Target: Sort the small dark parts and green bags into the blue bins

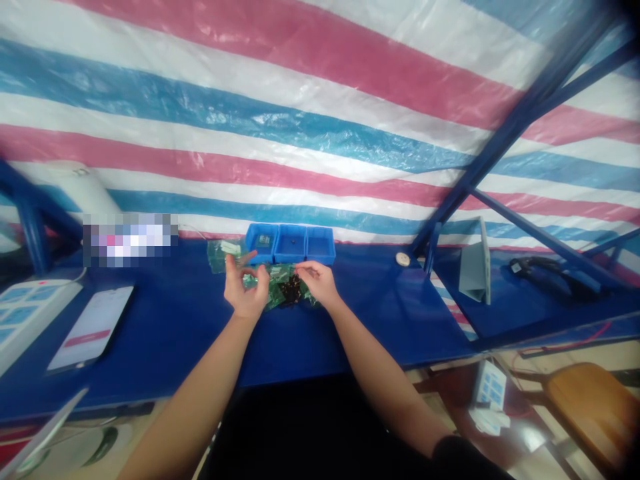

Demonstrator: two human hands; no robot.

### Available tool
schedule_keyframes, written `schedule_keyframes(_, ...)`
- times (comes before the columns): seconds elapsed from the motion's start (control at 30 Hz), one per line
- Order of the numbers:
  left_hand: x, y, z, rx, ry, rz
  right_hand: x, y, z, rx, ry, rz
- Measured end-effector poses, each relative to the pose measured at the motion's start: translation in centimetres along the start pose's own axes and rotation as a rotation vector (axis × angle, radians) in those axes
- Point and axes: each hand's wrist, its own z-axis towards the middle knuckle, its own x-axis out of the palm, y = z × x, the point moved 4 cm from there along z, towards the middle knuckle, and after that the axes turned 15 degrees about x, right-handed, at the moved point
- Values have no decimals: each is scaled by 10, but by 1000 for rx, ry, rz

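Both of my hands are raised over the blue table, just in front of a row of blue bins. My left hand pinches one side of a green plastic bag between thumb and forefinger, its other fingers stretched out. On the opposite side, my right hand has its fingertips closed on the bag's edge. Below the hands lies a heap of small dark parts with gold-coloured bits, green film around it. Another green bag with a white label rests left of the bins. Fine detail is blurred.
Three joined blue bins stand at the back; the left one holds small pieces. A phone and a white power strip lie left. A tablet on a stand, a round pale disc and blue frame bars are right.
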Motion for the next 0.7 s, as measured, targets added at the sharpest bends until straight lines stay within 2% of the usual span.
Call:
schedule_keyframes(0.07, -1, -5, 3, 35, -79, 26, 1, -1, 0, 0, 13, 5)
schedule_keyframes(0.17, 1, -9, 12, 9, -69, 47, 1, -1, -1, 1, 17, 3)
schedule_keyframes(0.2, 2, -7, 16, -23, -30, 64, 1, -1, -1, 7, 19, 1)
schedule_keyframes(0.3, 9, 5, 26, -98, 204, 97, 1, -2, 0, 30, 21, -8)
schedule_keyframes(0.33, 8, 11, 28, -112, 234, 127, 0, -3, 0, 35, 17, -13)
schedule_keyframes(0.43, 3, 28, 29, -186, 244, 190, 0, -5, 1, 43, 2, -23)
schedule_keyframes(0.5, 1, 31, 27, -174, 257, 187, 0, -6, 2, 44, 2, -25)
schedule_keyframes(0.7, 8, 21, 19, -39, 392, 194, -1, -5, 1, 27, -17, -46)
